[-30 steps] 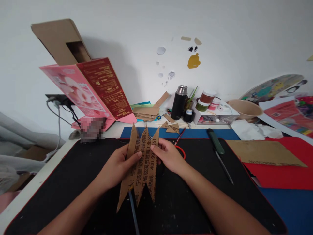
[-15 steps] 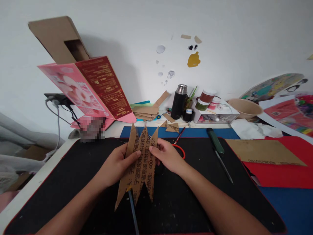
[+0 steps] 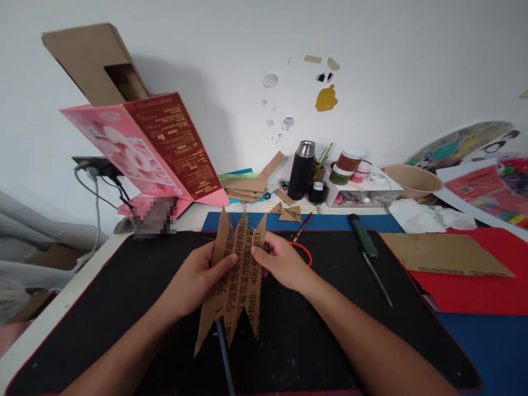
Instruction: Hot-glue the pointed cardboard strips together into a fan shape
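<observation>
A brown cardboard piece (image 3: 239,280) with pointed ends at top and bottom and printed black text is held upright above the black mat (image 3: 322,330). My left hand (image 3: 202,275) grips its left side, thumb on the front and fingers hidden behind. On its right side, my right hand (image 3: 282,261) pinches the edge, thumb in front. A dark blue stick (image 3: 225,355) shows below the cardboard. Behind my right hand are a red-orange ring-shaped handle (image 3: 304,253) and a thin red brush (image 3: 304,226).
A green-handled cutter (image 3: 363,236) and a grey pointed rod (image 3: 377,280) lie to the right. Farther right, flat cardboard (image 3: 445,254) rests on red sheets (image 3: 487,291). A black flask (image 3: 302,173), paint jars (image 3: 350,162) and a pink box (image 3: 136,148) stand at the back.
Both hands keep the same hold on the cardboard, which has hardly moved. The background sits very slightly higher in the view.
</observation>
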